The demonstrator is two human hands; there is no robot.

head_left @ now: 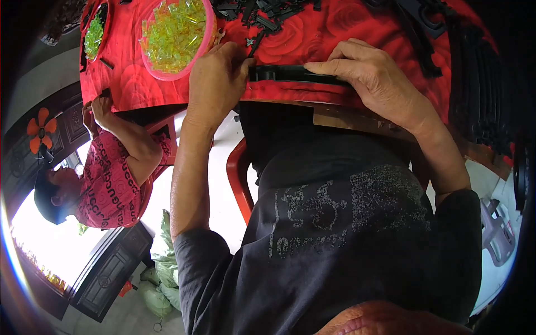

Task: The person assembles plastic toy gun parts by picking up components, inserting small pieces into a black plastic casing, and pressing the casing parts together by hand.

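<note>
A long black plastic bar with raised fittings towards its left end lies along the near edge of the table, in front of me. At its left end my left hand is closed, thumb and curled fingers against the end; whether a small part is also in them is hidden. My right hand grips the bar's right part, its thumb and fingertips on the upper side. Just beyond the left hand stands a pink-rimmed bowl full of small clear yellow-green tubes. Several loose black plastic pieces lie scattered beyond the bar.
A red rose-patterned cloth covers the table. Longer black parts lie at the far right, with stacked black bars beside them. Another person sits at the left, hands at the table edge near a bowl of green pieces.
</note>
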